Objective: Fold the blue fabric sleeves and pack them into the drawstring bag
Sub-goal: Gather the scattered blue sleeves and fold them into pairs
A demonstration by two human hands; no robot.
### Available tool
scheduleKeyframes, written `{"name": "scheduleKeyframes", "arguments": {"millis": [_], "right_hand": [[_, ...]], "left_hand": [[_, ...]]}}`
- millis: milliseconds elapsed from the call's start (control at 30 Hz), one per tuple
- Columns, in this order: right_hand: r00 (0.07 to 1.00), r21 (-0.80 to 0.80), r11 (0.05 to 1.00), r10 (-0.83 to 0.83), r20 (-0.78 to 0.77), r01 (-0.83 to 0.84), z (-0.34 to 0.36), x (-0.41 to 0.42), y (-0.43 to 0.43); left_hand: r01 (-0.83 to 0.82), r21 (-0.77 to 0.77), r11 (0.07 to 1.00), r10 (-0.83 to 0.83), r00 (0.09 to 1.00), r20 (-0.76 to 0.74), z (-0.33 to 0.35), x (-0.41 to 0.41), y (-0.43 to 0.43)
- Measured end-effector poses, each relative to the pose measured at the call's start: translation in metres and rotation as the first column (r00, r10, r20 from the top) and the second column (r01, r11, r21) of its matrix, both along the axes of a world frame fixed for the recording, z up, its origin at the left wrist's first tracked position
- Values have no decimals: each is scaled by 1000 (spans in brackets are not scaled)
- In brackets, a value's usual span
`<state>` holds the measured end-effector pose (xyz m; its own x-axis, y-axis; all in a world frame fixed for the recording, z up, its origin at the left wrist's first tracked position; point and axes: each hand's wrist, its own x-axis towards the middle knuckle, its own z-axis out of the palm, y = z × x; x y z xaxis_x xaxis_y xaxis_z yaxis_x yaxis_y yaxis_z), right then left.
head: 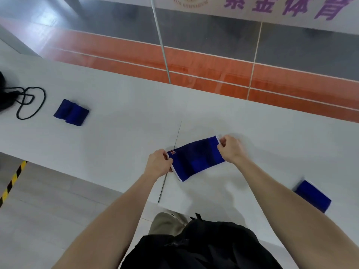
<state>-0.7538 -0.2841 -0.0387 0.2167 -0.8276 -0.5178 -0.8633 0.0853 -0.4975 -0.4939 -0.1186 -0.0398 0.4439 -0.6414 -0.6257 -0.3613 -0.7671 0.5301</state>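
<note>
Spread flat near the middle of a smooth white table (116,113): a blue sleeve (196,159), a soft knit rectangle with thin white trim along both short ends and a small red mark at its left corner. Pinched at the left end by the left hand (158,164), fingers curled shut over the trim. Pinched at the right end by the right hand (231,149), thumb and fingertips closed on the white edge. Stretched between the two, tilted so the right end sits higher, toward 1 o'clock.

Well apart at 10 o'clock: a folded sleeve (71,112), a squat, thick bundle of the same deep blue cloth, lying flat with a crease down its middle. Just beyond it, at 9 o'clock on the frame edge: a black bag (4,94), soft and dark, mostly cut off, with a thin black cord (37,105) looped loosely over the tabletop beside it. Not touching the bundle.

At 4 o'clock, partly hidden behind the right forearm: a third sleeve (314,197), a flat blue rectangle with a pale trimmed edge.

Down the tabletop past the left hand: a narrow straight seam (177,133). Beyond the far edge: glossy orange and grey floor (213,61). At 8 o'clock, below the table: yellow-and-black striped tape (11,183).
</note>
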Motion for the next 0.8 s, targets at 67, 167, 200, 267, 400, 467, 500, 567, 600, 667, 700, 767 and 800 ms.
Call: {"name": "scheduleKeyframes", "arguments": {"millis": [67,167,200,267,400,467,500,567,600,667,700,767,800], "right_hand": [[1000,-1,1000,9,5,-9,-2,1,0],[1000,-26,999,19,13,-18,-5,1,2],[1000,-38,999,16,22,-15,-5,1,4],[999,-57,998,8,43,-5,-6,0,7],[1000,-87,996,-11,26,13,-3,-2,9],[1000,-97,995,10,-27,-12,-2,-3,8],[999,-100,994,27,-43,-31,-2,-3,8],[994,-109,989,92,-57,-98,1,-2,7],[988,-104,984,138,-67,-144,3,-1,6],[967,-76,968,229,-111,-238,4,2,3],[956,-58,961,260,-133,-269,4,4,1],[951,-23,961,269,-153,-276,7,8,-4],[956,1,967,253,-151,-256,10,10,-7]], "left_hand": [[-8,-16,1000,8,1000,4,-2,0,0],[-34,-24,999,34,999,-15,-3,1,0],[-24,-11,1000,24,1000,-12,-4,2,0],[40,39,998,-42,998,44,-3,2,1],[227,94,969,-244,927,283,0,-1,-1],[292,56,955,-295,908,297,1,-3,-3],[321,40,946,-318,898,306,1,-4,-4],[370,33,928,-358,868,345,-1,-6,-3],[381,38,924,-368,857,359,-2,-6,-3],[392,36,919,-377,849,371,-3,-6,-4],[402,32,915,-385,847,366,-3,-6,-5],[406,-15,914,-381,870,312,-2,-5,-7],[364,-62,929,-339,908,246,0,-6,-8]]}}
